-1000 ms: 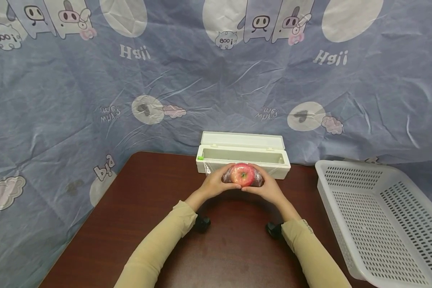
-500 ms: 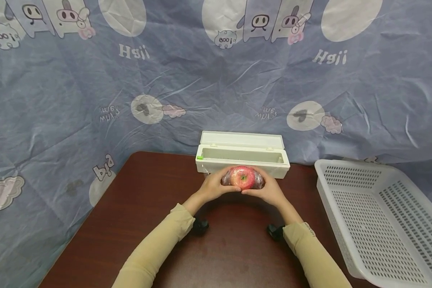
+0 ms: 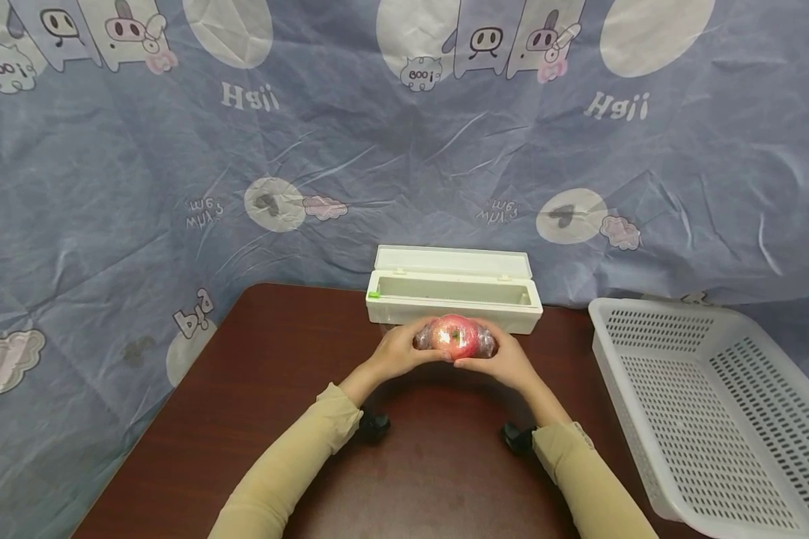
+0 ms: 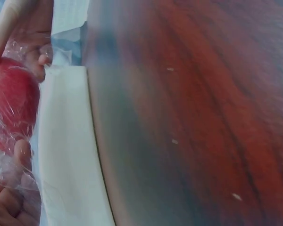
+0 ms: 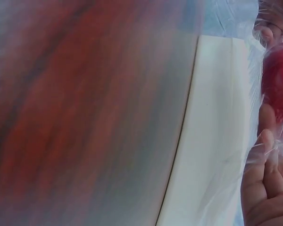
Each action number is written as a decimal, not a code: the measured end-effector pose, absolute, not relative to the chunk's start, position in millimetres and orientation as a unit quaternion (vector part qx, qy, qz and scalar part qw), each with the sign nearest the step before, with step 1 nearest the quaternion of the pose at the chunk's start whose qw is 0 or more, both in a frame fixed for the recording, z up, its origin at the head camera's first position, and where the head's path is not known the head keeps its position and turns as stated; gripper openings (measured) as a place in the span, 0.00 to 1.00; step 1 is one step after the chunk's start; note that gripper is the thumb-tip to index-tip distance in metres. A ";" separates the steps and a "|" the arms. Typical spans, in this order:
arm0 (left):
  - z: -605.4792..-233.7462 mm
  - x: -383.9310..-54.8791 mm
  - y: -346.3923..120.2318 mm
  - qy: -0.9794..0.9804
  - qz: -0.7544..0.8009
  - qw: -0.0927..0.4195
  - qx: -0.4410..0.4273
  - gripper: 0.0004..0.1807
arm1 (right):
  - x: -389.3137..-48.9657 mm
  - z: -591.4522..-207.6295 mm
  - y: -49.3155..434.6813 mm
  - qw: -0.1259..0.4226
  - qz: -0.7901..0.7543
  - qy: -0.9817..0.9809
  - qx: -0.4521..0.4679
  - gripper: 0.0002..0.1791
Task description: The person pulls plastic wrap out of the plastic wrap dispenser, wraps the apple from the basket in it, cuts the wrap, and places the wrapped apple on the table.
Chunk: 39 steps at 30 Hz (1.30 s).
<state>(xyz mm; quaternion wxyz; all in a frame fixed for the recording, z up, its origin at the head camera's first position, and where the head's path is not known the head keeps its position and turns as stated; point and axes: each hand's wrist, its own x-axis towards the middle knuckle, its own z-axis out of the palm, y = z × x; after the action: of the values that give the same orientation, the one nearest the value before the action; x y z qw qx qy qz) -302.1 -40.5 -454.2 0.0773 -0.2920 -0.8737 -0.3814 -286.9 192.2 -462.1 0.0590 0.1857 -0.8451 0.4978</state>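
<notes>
A red apple (image 3: 455, 337) under clear cling film is held between both hands, stem side toward the head camera. My left hand (image 3: 399, 353) grips its left side and my right hand (image 3: 510, 361) its right, the thumbs nearly meeting below it. Bunched film (image 3: 488, 343) sticks out on both sides of the fruit. Both wrist views catch the apple (image 4: 12, 101) at the edge, with wrinkled film and fingers (image 5: 269, 181) around it. Just behind the hands stands a long white cling film box (image 3: 455, 299) with its lid up. The far side of the apple is hidden.
At the right lies a white perforated plastic basket (image 3: 637, 427). A small green piece (image 3: 374, 295) sits on the box's left front rim. The brown table (image 3: 263, 374) backs onto a printed blue cloth (image 3: 404, 165).
Both hands and the apple have come slightly down, toward the person, and a little more of the box front shows. The grip on the apple stays the same.
</notes>
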 end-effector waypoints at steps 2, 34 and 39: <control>-455.4 -300.9 -41.0 -0.880 -0.373 0.071 -0.286 0.35 | -285.3 -461.8 192.3 0.048 0.502 -0.844 0.182 0.42; -460.5 -301.3 -40.5 -0.890 -0.361 0.060 -0.271 0.33 | -288.9 -466.2 192.9 0.061 0.477 -0.856 0.189 0.38; -467.7 -302.5 -38.1 -0.893 -0.356 0.069 -0.268 0.36 | -289.9 -471.1 193.2 0.049 0.464 -0.868 0.169 0.43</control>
<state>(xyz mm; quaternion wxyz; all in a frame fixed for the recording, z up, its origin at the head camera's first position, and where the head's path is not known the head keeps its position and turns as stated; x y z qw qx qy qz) -302.5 -38.1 -467.7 0.0688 -0.2675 -0.8927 -0.3561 -289.9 193.2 -471.1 0.0485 0.1686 -0.8684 0.4637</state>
